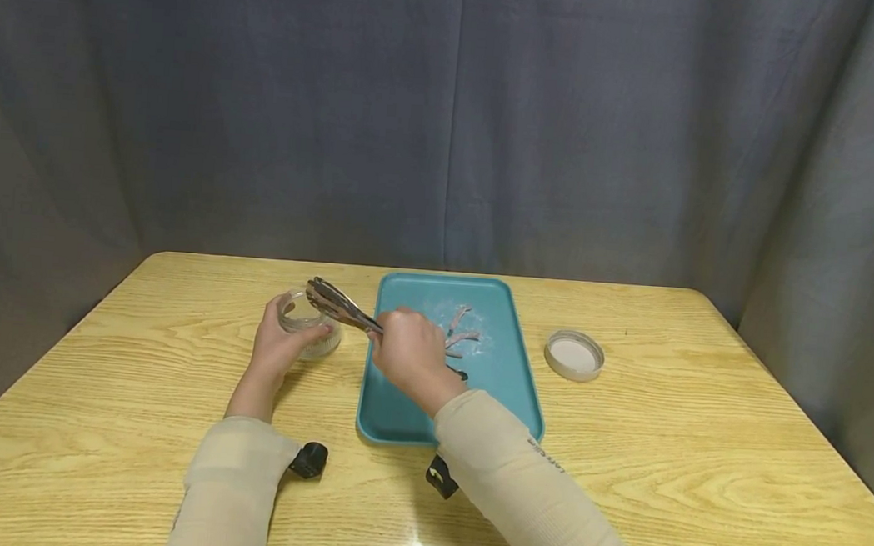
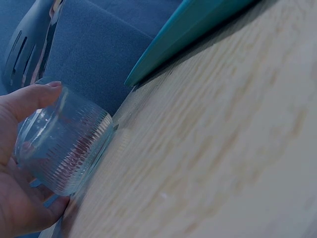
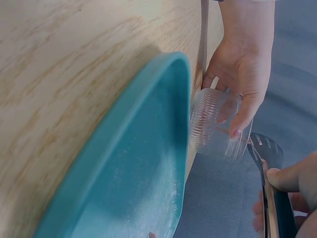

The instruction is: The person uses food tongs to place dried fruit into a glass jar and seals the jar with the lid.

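Note:
My left hand grips a clear ribbed glass jar around its side, thumb near the rim; the jar is on the table left of the tray. My right hand holds metal tongs by their handles, their slotted heads over the jar's mouth. In the right wrist view a thin pinkish strip shows between the tong heads. On the blue-green tray lie several similar pale pink strips dusted with white powder, partly hidden behind my right hand.
A round lid with a pale inside lies on the wooden table right of the tray. Dark curtains hang behind the table. Each sleeve has a small black device at the wrist.

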`<state>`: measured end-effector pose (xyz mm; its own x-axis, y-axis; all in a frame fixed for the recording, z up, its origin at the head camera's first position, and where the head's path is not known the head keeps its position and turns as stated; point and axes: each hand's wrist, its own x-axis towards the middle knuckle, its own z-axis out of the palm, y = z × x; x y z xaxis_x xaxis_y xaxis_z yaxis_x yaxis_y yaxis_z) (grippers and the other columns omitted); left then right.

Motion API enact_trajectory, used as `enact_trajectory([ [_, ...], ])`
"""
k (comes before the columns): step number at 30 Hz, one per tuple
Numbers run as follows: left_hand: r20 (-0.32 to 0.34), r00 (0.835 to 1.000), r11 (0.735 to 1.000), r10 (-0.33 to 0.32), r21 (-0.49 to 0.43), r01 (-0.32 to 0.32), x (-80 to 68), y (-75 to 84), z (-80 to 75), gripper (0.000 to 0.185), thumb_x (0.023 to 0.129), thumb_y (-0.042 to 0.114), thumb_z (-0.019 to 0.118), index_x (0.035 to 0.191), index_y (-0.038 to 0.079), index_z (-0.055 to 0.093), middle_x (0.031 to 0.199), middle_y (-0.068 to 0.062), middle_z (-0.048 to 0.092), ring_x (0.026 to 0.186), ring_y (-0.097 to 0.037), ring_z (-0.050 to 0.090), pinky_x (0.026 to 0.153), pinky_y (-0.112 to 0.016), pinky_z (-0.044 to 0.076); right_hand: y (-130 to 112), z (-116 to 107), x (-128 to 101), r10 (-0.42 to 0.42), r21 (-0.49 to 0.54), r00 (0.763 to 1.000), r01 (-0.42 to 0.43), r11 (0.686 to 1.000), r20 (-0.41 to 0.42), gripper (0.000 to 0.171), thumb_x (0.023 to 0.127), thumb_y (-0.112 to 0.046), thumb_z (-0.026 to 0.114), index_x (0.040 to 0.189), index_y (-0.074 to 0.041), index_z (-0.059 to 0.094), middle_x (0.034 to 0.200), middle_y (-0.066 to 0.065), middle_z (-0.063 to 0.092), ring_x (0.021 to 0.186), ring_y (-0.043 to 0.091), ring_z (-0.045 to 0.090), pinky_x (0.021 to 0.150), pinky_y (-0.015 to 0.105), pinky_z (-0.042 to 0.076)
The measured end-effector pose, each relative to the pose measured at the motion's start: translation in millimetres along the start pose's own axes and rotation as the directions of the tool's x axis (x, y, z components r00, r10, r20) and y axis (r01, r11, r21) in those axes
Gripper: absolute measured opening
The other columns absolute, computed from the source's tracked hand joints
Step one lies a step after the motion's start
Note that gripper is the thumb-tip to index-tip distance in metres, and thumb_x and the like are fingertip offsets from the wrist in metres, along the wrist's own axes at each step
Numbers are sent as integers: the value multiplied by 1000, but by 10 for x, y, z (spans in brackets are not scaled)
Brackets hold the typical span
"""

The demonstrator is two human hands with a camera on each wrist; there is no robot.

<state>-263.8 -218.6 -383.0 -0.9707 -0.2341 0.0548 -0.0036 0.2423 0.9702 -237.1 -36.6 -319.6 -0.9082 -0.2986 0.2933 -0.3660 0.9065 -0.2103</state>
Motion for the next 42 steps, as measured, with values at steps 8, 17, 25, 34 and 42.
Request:
enact_trajectory([
  [8, 7, 1000, 999, 25, -30, -25, -19, -4, 14, 90, 71, 19, 71, 137, 10, 11, 138, -15, 18, 120, -34, 23, 95, -41, 26, 5, -1, -11, -1, 6, 1000, 1, 1000, 19, 21, 84, -33, 54, 92, -18, 65, 68, -4, 48, 59, 14, 49, 48, 31, 41],
  [17, 21, 1000, 999, 15, -30, -15, -11, 17, -1, 91, 70, 20, 71, 138, 12, 10, 139, -12, 16, 121, -34, 21, 95, -42, 25, 29, -68, -28, -2, 44, 1000, 2, 999, -4, 30, 83, -36, 55, 103, -15, 63, 74, -2, 49, 66, 15, 49, 54, 33, 42],
  [25, 24, 1000, 999, 7, -31, -6, -10, -3, -19, 91, 71, 22, 71, 138, 12, 10, 139, -12, 15, 123, -34, 18, 96, -43, 23, 36, -137, -23, -8, 71, 1000, 10, 997, -25, 37, 82, -39, 55, 108, -13, 61, 82, 1, 52, 73, 17, 51, 56, 34, 45],
  [34, 8, 1000, 1000, 12, -13, -12, 10, -14, -4, 91, 70, 20, 71, 138, 12, 11, 139, -12, 17, 123, -35, 18, 96, -45, 23, 120, -343, -13, -19, 120, 994, 32, 992, -105, 36, 80, -37, 58, 104, -11, 61, 87, 4, 54, 79, 18, 52, 54, 31, 45],
  [42, 16, 1000, 1000, 10, -15, -10, -6, -9, -7, 92, 70, 21, 72, 138, 13, 10, 139, -11, 16, 122, -37, 19, 94, -47, 24, 280, -519, -28, 2, 136, 991, 16, 991, -131, 39, 80, -38, 58, 107, -11, 60, 87, 3, 52, 78, 17, 50, 52, 30, 43],
])
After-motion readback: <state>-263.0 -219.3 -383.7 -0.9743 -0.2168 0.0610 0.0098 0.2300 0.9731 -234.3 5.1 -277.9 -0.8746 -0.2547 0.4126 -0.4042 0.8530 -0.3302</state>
